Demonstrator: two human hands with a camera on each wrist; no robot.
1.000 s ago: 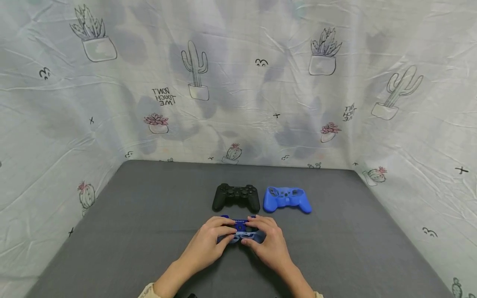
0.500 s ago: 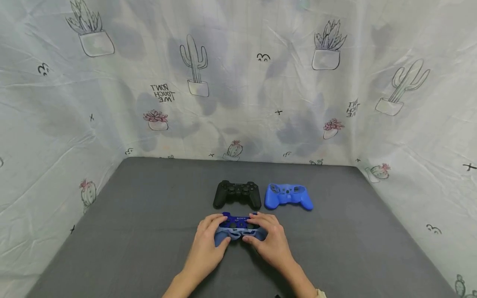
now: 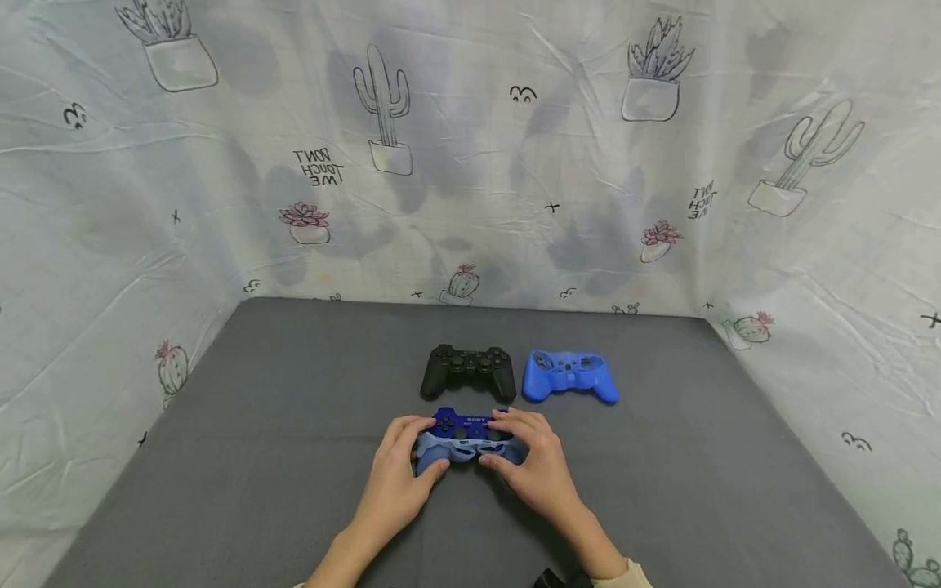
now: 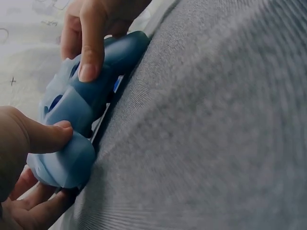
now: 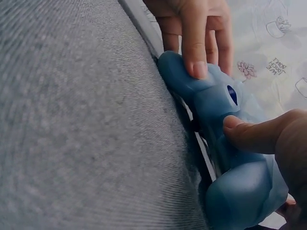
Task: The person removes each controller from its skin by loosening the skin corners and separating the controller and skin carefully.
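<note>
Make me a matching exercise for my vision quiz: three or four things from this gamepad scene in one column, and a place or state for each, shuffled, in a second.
Things:
1. black controller
2. empty blue cover
3. blue controller with pale cover
4. grey tabletop

Places or states:
A. gripped at both ends by the left hand and the right hand
B. lies bare at centre, behind the hands
C. lies under everything
D. lies alone, right of the black one

Pairs: 1-B, 2-D, 3-A, 4-C
</note>
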